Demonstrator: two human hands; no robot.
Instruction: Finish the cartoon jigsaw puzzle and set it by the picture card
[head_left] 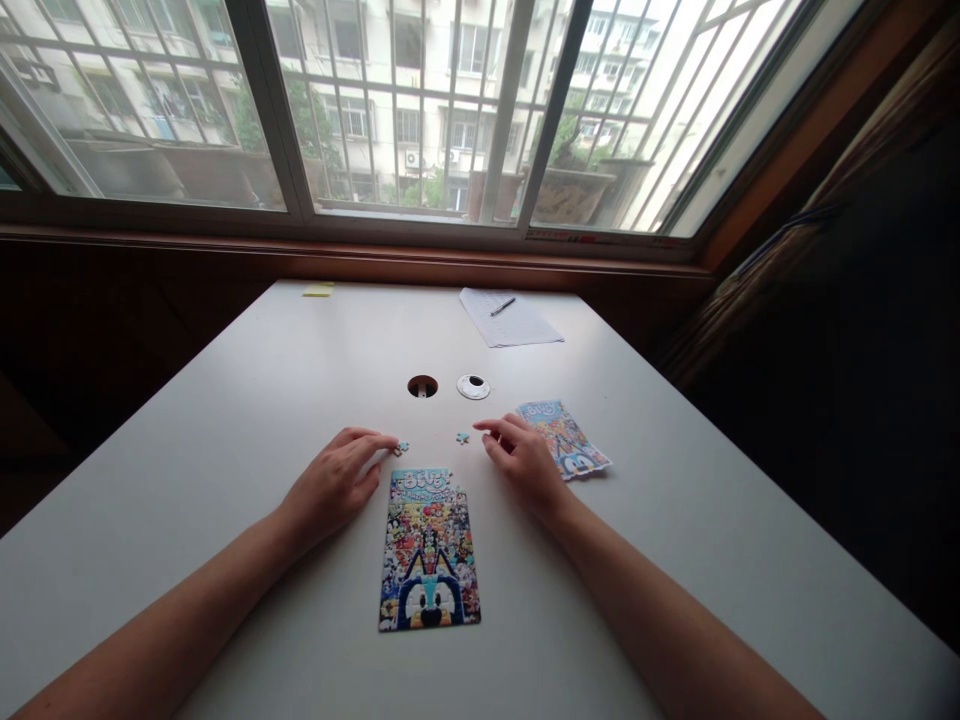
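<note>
The left hand [330,484] touches a small light-blue jigsaw piece [403,447], though whether it pinches it cannot be told. The right hand [527,462], fingers loosely parted, is beside another light-blue piece [463,438]. Nearer, a multicoloured rectangular jigsaw [430,550] lies on the white table [247,400].

We've two hands [336,482] [523,458] flanking one puzzle [430,550], at least two loose pieces [463,438] beyond it! Right of the puzzle, one picture sheet [564,436]; far beyond, one pen [503,307].
</note>
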